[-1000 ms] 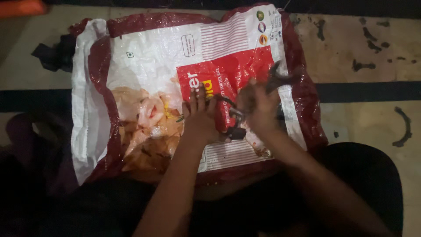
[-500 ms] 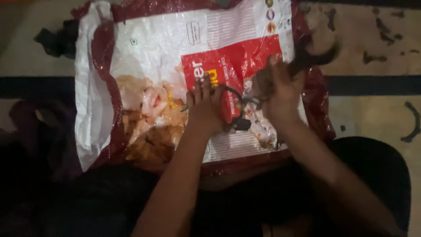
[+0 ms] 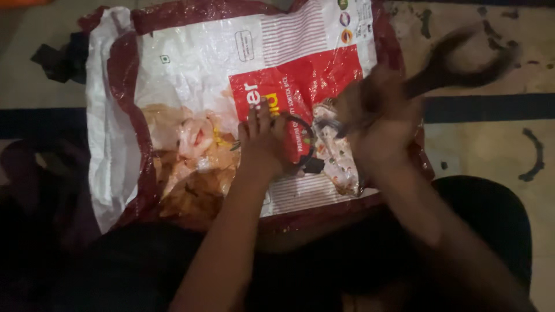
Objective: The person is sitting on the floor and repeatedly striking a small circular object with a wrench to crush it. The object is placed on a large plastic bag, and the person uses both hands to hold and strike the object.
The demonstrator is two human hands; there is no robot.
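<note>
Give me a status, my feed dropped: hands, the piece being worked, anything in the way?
Left hand pressing a dark wire ring onto the printed sack. Right hand gripping pliers, blurred. Nothing blocking.

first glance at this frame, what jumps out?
The big red-and-white printed sack spread flat on the floor fills the middle. On it, the left hand presses a thin dark ring, while the right hand, blurred, grips dark pliers whose handles fork toward the upper right.
</note>
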